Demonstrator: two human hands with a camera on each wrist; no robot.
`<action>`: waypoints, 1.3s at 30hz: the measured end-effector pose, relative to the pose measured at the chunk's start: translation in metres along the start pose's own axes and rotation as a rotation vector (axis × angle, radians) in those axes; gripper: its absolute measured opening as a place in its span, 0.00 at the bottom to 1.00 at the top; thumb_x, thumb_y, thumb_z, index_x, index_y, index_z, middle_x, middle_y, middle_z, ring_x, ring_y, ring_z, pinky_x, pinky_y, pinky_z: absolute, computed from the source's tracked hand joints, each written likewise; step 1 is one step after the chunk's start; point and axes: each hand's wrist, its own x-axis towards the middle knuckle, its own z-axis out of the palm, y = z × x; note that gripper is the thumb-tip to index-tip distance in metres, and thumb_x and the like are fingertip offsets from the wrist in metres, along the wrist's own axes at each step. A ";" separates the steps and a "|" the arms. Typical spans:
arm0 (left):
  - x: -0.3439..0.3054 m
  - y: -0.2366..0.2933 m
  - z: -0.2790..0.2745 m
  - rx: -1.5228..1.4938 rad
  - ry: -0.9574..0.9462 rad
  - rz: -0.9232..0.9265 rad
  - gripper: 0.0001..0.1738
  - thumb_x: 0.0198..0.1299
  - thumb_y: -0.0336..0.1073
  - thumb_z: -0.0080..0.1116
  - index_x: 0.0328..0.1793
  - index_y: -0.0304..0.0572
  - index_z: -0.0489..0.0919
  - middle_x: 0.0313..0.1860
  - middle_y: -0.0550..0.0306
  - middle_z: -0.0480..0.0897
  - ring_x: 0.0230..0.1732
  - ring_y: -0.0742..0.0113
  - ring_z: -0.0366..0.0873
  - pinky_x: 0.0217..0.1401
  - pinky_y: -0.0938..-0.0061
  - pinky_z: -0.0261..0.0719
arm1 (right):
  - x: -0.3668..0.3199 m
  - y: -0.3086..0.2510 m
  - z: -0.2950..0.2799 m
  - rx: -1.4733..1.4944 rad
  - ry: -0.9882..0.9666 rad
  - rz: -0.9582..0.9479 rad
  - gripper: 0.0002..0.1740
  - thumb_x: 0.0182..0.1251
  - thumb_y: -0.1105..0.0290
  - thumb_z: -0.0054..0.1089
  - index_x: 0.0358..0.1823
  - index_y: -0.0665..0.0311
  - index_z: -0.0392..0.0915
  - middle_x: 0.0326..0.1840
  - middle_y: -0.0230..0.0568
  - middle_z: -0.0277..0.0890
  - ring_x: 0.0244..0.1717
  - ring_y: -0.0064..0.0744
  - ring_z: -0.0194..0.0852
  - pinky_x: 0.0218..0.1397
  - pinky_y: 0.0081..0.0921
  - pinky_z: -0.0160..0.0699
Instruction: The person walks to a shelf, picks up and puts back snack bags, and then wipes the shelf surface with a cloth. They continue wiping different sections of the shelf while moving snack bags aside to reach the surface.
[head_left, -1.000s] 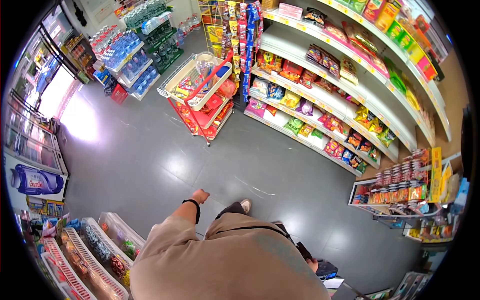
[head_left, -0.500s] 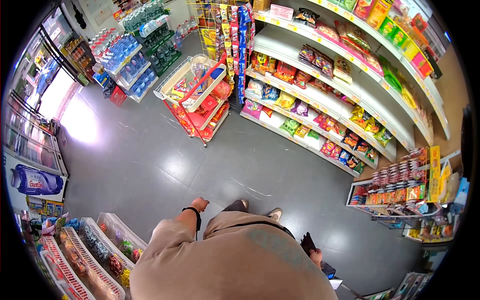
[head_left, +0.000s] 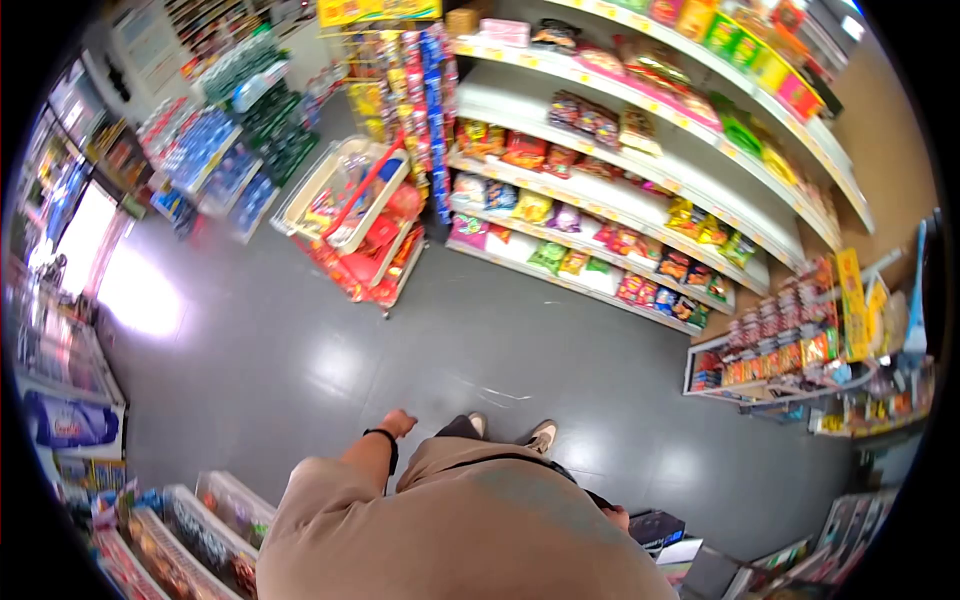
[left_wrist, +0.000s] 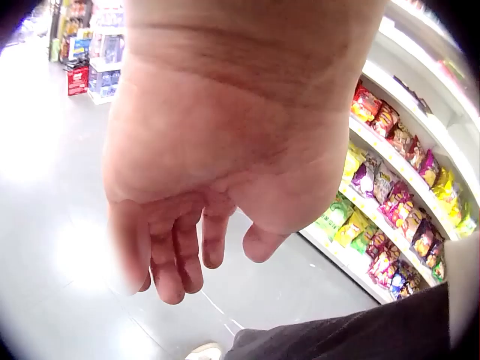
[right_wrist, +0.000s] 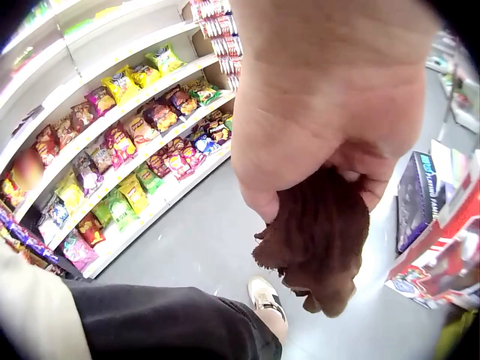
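My left hand [left_wrist: 225, 165] hangs at my side with its fingers loosely curled and nothing in them. In the head view that same left hand [head_left: 400, 423], below a black wristband [head_left: 388, 447], shows over the floor. A crumpled dark brown cloth [right_wrist: 322, 232] hangs from my right hand [right_wrist: 326, 127], bunched between thumb and fingers. Most of the right hand is hidden behind my shirt in the head view. Beside it stands a dark box [right_wrist: 416, 199] with printed lettering.
Ahead is a trolley [head_left: 340, 220] with a red handle and packets in its trays. Shelves [head_left: 600, 210] of snack bags curve along the right. Stacked bottled drinks [head_left: 205, 150] stand far left; white baskets [head_left: 195, 530] of goods are near left. A wire rack [head_left: 790, 350] holds packets at right.
The head view has swung, so the trolley and shelves sit further left. Both shoes show now, where only one did at first. The right hand and cloth have slipped mostly behind the shirt.
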 end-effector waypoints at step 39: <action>-0.020 0.107 0.003 -0.099 -0.030 -0.144 0.20 0.63 0.48 0.55 0.42 0.35 0.80 0.34 0.49 0.84 0.25 0.60 0.81 0.28 0.65 0.79 | 0.056 -0.022 -0.072 0.008 -0.145 0.075 0.32 0.51 0.51 0.61 0.52 0.68 0.80 0.51 0.57 0.81 0.54 0.52 0.79 0.59 0.38 0.76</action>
